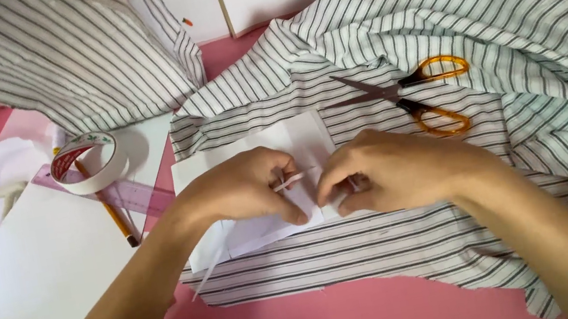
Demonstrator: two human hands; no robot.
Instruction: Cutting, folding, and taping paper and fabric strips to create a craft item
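A white paper pattern piece (311, 139) lies on black-and-white striped fabric (510, 26) spread over a pink surface. My left hand (242, 186) rests on the paper and pinches a thin white strip (289, 181) between thumb and fingers. My right hand (387, 172) sits right beside it, fingers curled down on the paper's right edge and on the other end of the strip. The two hands nearly touch at the middle of the paper.
Orange-handled scissors (421, 96) lie open on the fabric behind my right hand. At left are a tape roll (91, 161), a pencil (113, 217), a pink ruler (139, 197) and white sheets (48, 279). More striped fabric (64, 58) bunches at top left.
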